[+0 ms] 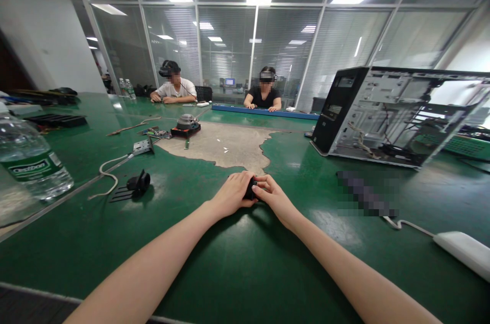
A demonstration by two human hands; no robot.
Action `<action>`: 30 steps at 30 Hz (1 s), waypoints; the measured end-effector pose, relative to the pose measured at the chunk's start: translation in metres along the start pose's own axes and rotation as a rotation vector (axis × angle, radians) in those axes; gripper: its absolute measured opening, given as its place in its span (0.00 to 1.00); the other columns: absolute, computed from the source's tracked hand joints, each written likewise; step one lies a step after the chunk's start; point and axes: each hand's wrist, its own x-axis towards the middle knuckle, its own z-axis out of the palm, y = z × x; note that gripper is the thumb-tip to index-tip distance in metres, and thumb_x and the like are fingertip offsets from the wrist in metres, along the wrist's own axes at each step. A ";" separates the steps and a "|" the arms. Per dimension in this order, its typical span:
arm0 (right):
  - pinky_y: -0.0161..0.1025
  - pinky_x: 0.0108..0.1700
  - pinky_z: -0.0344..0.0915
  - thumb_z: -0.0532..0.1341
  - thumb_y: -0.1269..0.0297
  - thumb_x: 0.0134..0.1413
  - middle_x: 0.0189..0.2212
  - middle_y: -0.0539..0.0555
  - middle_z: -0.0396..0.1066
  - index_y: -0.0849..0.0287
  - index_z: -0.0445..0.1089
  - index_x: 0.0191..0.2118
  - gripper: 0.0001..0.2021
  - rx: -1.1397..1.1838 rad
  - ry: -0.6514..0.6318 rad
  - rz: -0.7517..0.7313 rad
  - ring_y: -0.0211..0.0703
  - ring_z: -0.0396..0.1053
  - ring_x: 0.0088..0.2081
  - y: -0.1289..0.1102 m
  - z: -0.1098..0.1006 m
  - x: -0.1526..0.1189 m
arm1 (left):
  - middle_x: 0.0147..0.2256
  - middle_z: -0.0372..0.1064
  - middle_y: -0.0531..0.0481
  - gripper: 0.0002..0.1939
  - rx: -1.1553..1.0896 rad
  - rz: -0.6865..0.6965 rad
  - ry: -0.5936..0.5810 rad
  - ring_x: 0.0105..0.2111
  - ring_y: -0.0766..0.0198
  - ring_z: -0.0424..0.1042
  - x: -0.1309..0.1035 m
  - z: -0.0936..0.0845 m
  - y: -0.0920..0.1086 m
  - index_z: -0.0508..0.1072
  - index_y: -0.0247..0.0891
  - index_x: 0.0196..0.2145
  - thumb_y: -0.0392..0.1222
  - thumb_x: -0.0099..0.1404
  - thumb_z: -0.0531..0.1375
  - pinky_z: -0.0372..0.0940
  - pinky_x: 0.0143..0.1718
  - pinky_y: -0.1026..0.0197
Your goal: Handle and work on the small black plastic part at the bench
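Near the middle of the green table (245,257), a small black part (250,189) sits between my two hands. My left hand (231,193) is wrapped over its left side, with the back of the hand upward. The fingers of my right hand (272,197) pinch the same part from the right. Most of the part is hidden by the fingers. Left of the hands, a black plastic piece with a round end and slats (138,182) lies on the table.
A large water bottle (32,155) stands at the left. An open computer case (390,115) is at the right, with a white cabled device (463,250) nearer. A red-and-black device (186,126) lies farther back. Two people (176,88) sit across the table.
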 end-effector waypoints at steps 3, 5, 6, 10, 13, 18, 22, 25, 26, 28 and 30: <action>0.37 0.36 0.61 0.61 0.59 0.42 0.30 0.50 0.66 0.56 0.62 0.37 0.14 0.030 0.036 0.028 0.37 0.65 0.32 0.001 -0.003 0.002 | 0.40 0.60 0.46 0.26 0.014 -0.005 -0.008 0.41 0.56 0.62 0.000 -0.001 0.000 0.54 0.38 0.44 0.41 0.50 0.62 0.57 0.43 0.53; 0.38 0.37 0.61 0.61 0.59 0.41 0.29 0.50 0.67 0.57 0.63 0.36 0.13 0.041 0.091 0.044 0.38 0.65 0.32 0.000 -0.009 0.004 | 0.41 0.60 0.46 0.28 0.022 -0.010 -0.015 0.42 0.55 0.62 0.000 -0.002 0.000 0.54 0.38 0.45 0.41 0.49 0.62 0.57 0.44 0.53; 0.39 0.38 0.61 0.62 0.59 0.41 0.29 0.50 0.67 0.57 0.64 0.35 0.13 0.035 0.132 0.046 0.38 0.65 0.32 0.000 -0.012 0.005 | 0.41 0.60 0.46 0.28 0.023 -0.011 -0.019 0.42 0.55 0.62 0.000 -0.002 0.000 0.54 0.38 0.45 0.41 0.49 0.62 0.56 0.44 0.53; 0.40 0.40 0.61 0.63 0.59 0.39 0.29 0.51 0.68 0.58 0.66 0.36 0.15 0.048 0.164 0.070 0.39 0.66 0.32 0.004 -0.019 0.008 | 0.42 0.60 0.46 0.28 0.007 -0.012 -0.018 0.43 0.55 0.62 0.001 -0.001 0.000 0.54 0.39 0.46 0.42 0.49 0.62 0.56 0.45 0.52; 0.41 0.40 0.62 0.62 0.58 0.40 0.32 0.53 0.69 0.60 0.66 0.36 0.16 0.045 0.063 0.068 0.40 0.66 0.34 0.009 -0.012 0.009 | 0.41 0.60 0.46 0.27 0.006 -0.017 0.002 0.42 0.55 0.62 0.000 0.001 0.000 0.54 0.39 0.45 0.41 0.49 0.61 0.56 0.44 0.52; 0.39 0.39 0.61 0.62 0.58 0.41 0.32 0.51 0.68 0.58 0.65 0.35 0.14 -0.029 0.020 0.008 0.39 0.66 0.34 0.007 -0.001 0.006 | 0.40 0.60 0.46 0.26 0.019 -0.001 0.009 0.41 0.55 0.61 0.000 0.002 0.000 0.54 0.38 0.44 0.41 0.50 0.61 0.56 0.44 0.53; 0.38 0.38 0.62 0.64 0.63 0.36 0.34 0.50 0.66 0.56 0.62 0.34 0.15 -0.030 0.000 -0.040 0.38 0.66 0.34 -0.001 0.000 0.001 | 0.40 0.60 0.47 0.26 0.012 -0.018 0.010 0.40 0.56 0.62 0.000 0.002 -0.001 0.54 0.38 0.44 0.38 0.48 0.61 0.57 0.43 0.53; 0.38 0.37 0.61 0.63 0.61 0.39 0.33 0.50 0.66 0.56 0.61 0.33 0.13 -0.040 0.005 -0.067 0.38 0.65 0.35 -0.005 0.002 -0.002 | 0.40 0.60 0.47 0.26 0.008 -0.018 0.011 0.40 0.57 0.62 0.000 0.003 -0.001 0.54 0.39 0.44 0.37 0.48 0.61 0.56 0.43 0.53; 0.38 0.37 0.61 0.62 0.60 0.41 0.33 0.50 0.66 0.56 0.61 0.33 0.12 -0.047 0.018 -0.066 0.38 0.65 0.34 -0.005 0.002 -0.003 | 0.40 0.60 0.47 0.26 0.009 -0.015 0.010 0.41 0.57 0.62 0.000 0.002 0.000 0.54 0.39 0.44 0.37 0.49 0.61 0.56 0.43 0.53; 0.37 0.36 0.61 0.60 0.59 0.43 0.32 0.50 0.65 0.56 0.62 0.33 0.11 -0.055 0.038 -0.051 0.38 0.64 0.34 -0.005 0.003 -0.002 | 0.41 0.60 0.47 0.25 0.021 -0.006 0.008 0.42 0.56 0.61 0.001 0.001 0.001 0.55 0.39 0.44 0.39 0.50 0.61 0.56 0.44 0.53; 0.37 0.36 0.61 0.60 0.59 0.43 0.33 0.50 0.65 0.56 0.62 0.35 0.12 -0.064 0.051 -0.041 0.37 0.64 0.33 -0.003 0.002 -0.001 | 0.41 0.60 0.46 0.26 0.066 -0.004 0.012 0.44 0.54 0.58 0.001 -0.001 0.003 0.55 0.39 0.44 0.40 0.49 0.62 0.54 0.45 0.52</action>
